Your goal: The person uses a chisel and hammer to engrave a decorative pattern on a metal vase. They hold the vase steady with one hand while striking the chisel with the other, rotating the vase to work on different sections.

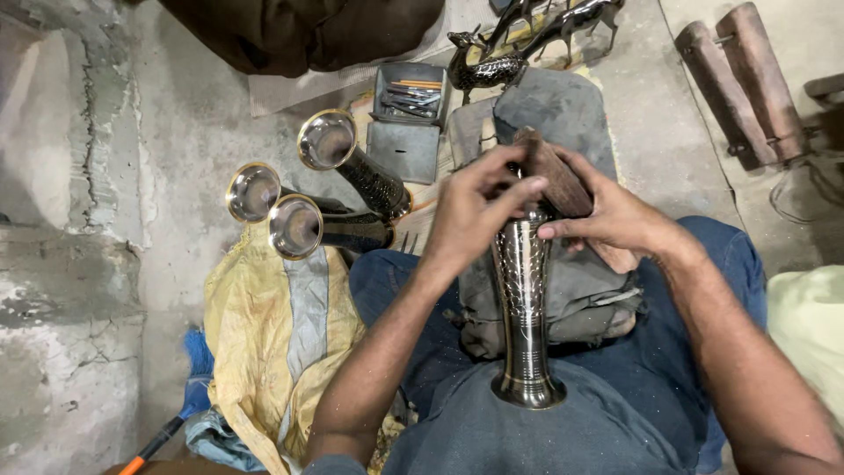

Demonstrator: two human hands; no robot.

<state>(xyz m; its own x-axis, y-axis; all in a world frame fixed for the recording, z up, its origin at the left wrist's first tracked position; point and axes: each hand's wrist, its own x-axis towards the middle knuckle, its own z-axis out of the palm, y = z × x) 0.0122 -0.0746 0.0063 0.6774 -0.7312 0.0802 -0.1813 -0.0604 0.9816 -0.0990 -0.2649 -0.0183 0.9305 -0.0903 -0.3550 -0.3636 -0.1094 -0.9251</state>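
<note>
— What's nearest, under the fingers?

— An engraved metal vase [522, 299] lies along the lap, its base against the belly and its neck up between both hands. The left hand [475, 211] curls its fingers over the neck, gripping it. The right hand [607, 215] clasps a brown wooden block [549, 180] pressed on the vase top.

— The risk?

— I'd judge the polished vase may roll off the padded cloth [571, 290] if the left grip loosens.

— Beyond the fingertips?

— An open tool tin [406, 110] and metal deer figures [519, 48]; left of the knuckles, three finished vases [325, 189].
</note>
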